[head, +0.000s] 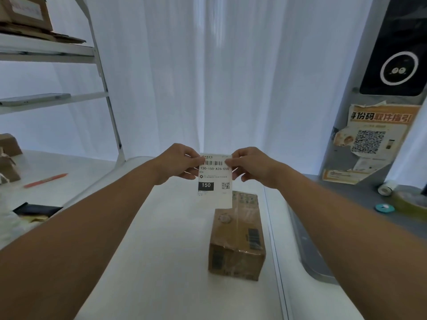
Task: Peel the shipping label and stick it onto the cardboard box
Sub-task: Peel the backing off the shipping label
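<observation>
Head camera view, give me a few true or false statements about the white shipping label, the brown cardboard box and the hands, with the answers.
1. Both hands pinch the white shipping label near its top edge. True: the left hand and the right hand each hold an upper corner.
2. The label is already stuck on the brown cardboard box. False: it hangs in the air above the box's far end.
3. The box stands on the white table with clear tape across its top. True.
4. The orange pen lies on top of the box. False: it lies on the surface at far left.
5. The label shows its blank back. False: its printed barcode side faces the camera.
</observation>
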